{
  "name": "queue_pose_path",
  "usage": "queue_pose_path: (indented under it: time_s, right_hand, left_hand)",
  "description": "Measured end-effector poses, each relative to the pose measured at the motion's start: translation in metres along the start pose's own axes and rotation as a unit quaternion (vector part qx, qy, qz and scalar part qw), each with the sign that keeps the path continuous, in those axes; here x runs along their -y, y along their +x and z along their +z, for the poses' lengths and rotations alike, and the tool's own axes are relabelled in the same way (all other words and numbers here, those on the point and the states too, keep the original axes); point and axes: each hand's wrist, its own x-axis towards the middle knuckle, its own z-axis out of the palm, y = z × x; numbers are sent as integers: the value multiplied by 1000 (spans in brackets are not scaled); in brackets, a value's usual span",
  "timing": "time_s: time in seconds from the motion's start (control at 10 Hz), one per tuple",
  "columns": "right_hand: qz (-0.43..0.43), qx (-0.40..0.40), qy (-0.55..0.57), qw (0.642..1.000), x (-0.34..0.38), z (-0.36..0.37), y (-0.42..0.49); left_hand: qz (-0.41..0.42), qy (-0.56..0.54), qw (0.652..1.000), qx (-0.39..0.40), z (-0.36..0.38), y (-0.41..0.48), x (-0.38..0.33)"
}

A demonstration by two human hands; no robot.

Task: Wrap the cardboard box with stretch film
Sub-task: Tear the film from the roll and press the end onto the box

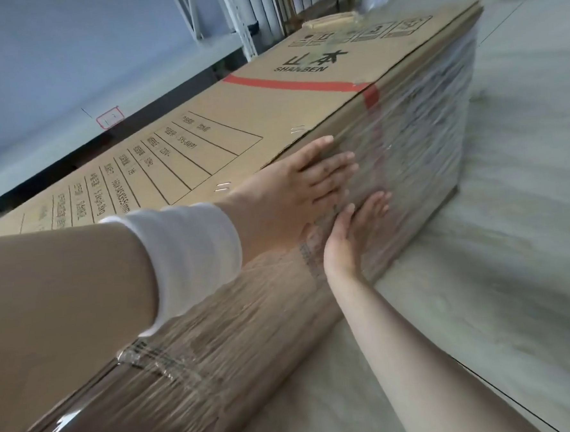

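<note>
A long brown cardboard box lies on the floor, printed with black tables and a logo and crossed by a strip of red tape. Clear stretch film covers its near side face in wrinkled layers. My left hand lies flat, fingers spread, on the film just under the top edge. My right hand presses flat against the same face lower down, touching the film. Neither hand grips anything. The film roll is not in view.
Pale wood-look floor stretches to the right of the box. A light wall runs behind it, with a dark baseboard. White metal rack legs and a small cardboard piece stand at the far end.
</note>
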Motion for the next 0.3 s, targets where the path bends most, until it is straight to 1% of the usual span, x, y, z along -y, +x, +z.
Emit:
queue_pose_path:
  time_s: [0.1,0.2,0.3]
  right_hand:
    - [-5,89,-29,996,-1,-37,-4]
    - [-16,114,-105,988,18,-78,-5]
    - [-37,167,-290,942,56,-109,-4]
  left_hand:
    - [-5,-35,999,18,-12,-5,2]
    - [-53,-124,991,-5,-23,-20,4]
    - [-109,-186,977,-3,-32,-41,15]
